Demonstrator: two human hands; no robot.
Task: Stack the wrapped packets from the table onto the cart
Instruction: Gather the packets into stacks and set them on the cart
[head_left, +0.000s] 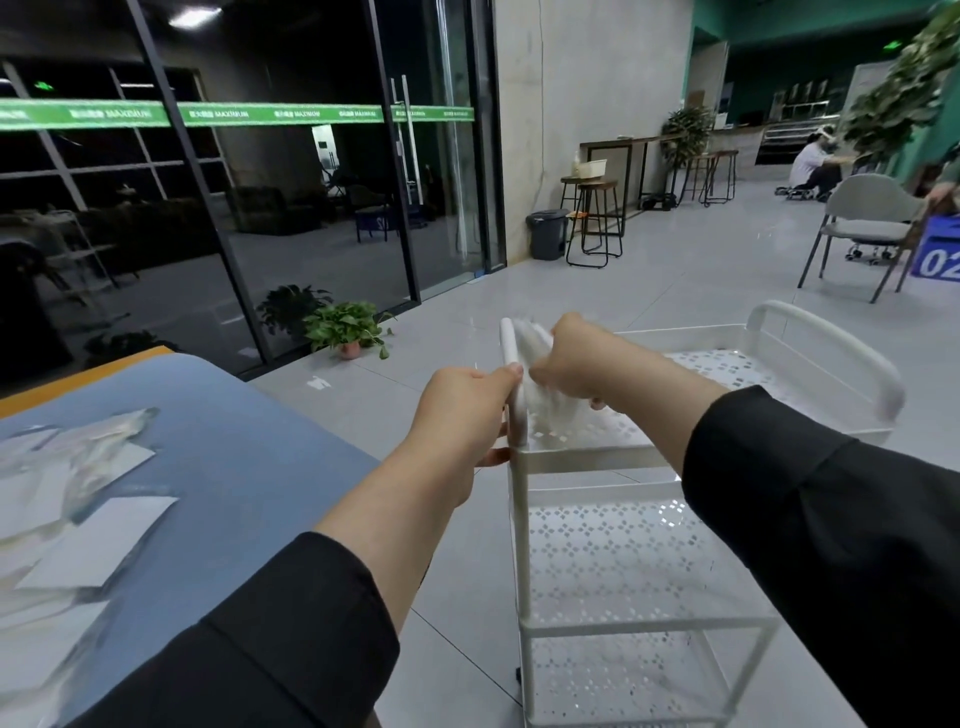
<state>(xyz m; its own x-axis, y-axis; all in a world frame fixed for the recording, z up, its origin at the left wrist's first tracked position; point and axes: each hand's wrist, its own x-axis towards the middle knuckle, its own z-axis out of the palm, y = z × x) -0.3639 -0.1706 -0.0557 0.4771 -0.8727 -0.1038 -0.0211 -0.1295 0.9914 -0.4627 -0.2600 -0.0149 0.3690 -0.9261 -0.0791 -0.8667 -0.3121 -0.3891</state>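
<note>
A white three-shelf cart with perforated shelves stands to the right of the blue table. My left hand grips the cart's near handle bar. My right hand holds a blurred white wrapped packet above the left end of the top shelf, just inside that handle. Several more wrapped packets lie scattered on the table's left part, flat and overlapping.
A tiled floor spreads around the cart. Glass doors and a potted plant stand ahead on the left. Bar stools, a bin and a grey chair stand further back. A person sits at the far right.
</note>
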